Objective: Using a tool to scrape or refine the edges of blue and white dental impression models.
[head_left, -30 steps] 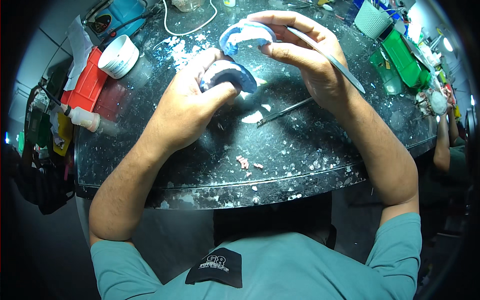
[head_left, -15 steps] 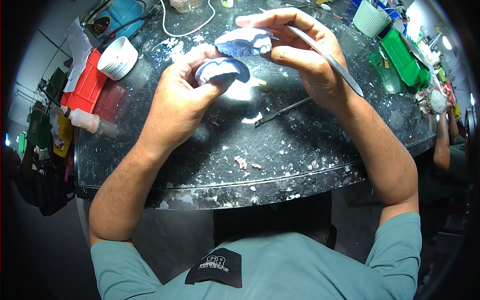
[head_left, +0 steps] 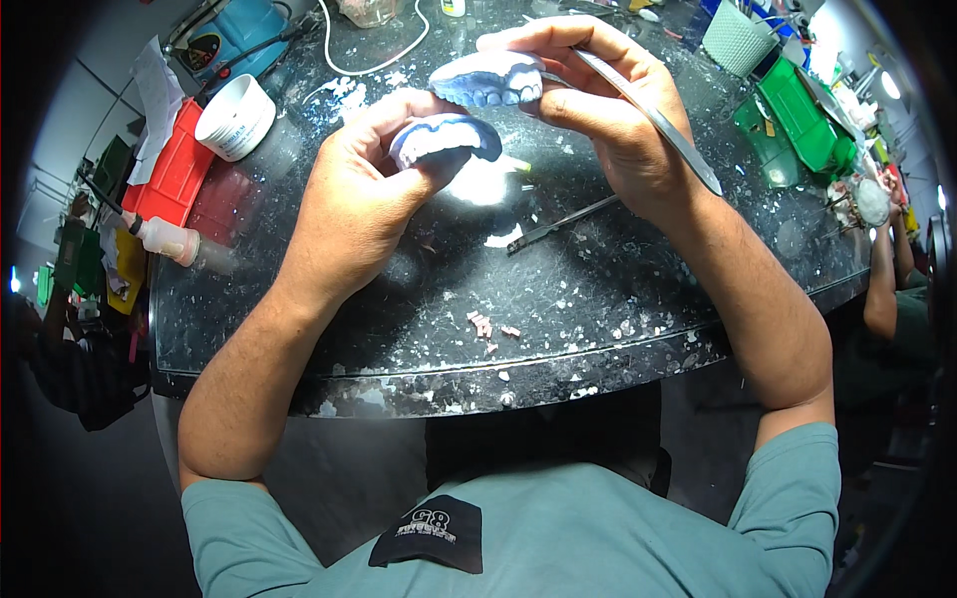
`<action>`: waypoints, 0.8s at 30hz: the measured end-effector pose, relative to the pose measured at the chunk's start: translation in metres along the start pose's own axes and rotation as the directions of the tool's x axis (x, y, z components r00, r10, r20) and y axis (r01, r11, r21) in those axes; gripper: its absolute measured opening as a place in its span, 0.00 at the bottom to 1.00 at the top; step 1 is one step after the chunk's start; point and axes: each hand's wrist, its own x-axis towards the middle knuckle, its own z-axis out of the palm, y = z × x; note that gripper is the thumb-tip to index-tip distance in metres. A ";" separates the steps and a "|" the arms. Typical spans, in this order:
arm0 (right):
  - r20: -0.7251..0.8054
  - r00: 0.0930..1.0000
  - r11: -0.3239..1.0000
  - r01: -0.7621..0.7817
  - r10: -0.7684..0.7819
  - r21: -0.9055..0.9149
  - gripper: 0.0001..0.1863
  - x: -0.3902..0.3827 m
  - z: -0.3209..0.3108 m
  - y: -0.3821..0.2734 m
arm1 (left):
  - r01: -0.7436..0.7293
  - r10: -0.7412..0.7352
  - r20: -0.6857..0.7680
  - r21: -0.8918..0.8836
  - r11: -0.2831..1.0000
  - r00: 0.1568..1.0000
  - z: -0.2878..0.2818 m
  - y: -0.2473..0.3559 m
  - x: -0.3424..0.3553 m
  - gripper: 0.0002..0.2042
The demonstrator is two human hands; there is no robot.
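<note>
Two blue-and-white plaster dental casts are held up over the black worktable (head_left: 399, 329). My left hand (head_left: 364, 189) is closed around the lower cast (head_left: 446, 137), thumb along its near side. Slightly above and to the right, my right hand (head_left: 618, 110) grips the upper cast (head_left: 486, 80) by its right end, its row of teeth facing down. A gap shows between the casts. The same right hand also keeps a metal spatula (head_left: 653, 125) between its fingers, the flat blade lying over the wrist. Below on the table rests a thin dark tool (head_left: 560, 225).
Small pink bits (head_left: 481, 325) lie near the front edge. At left are a white tub (head_left: 236, 118), a red bin (head_left: 171, 164) and a clear bottle (head_left: 167, 239). A green bin (head_left: 805, 115) and a mesh basket (head_left: 740, 42) stand at right, near another person's arm (head_left: 881, 284).
The upper cast has tilted a little in my right hand, and the spatula has shifted slightly with it. My left hand and the lower cast have hardly moved.
</note>
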 end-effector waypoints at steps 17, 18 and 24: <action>0.033 0.998 0.974 0.051 -0.045 -0.220 0.18 -0.003 0.007 0.000 | -0.009 0.002 0.058 0.133 0.991 0.998 0.003 0.013 -0.008 0.14; 0.017 0.998 0.970 0.070 -0.068 -0.233 0.17 -0.003 0.008 0.000 | -0.056 0.039 0.083 0.205 0.977 0.996 0.003 0.013 -0.007 0.14; 0.031 0.996 0.968 0.088 -0.083 -0.233 0.17 -0.003 0.011 -0.004 | -0.188 0.184 0.045 0.337 0.923 0.982 0.004 0.004 -0.007 0.15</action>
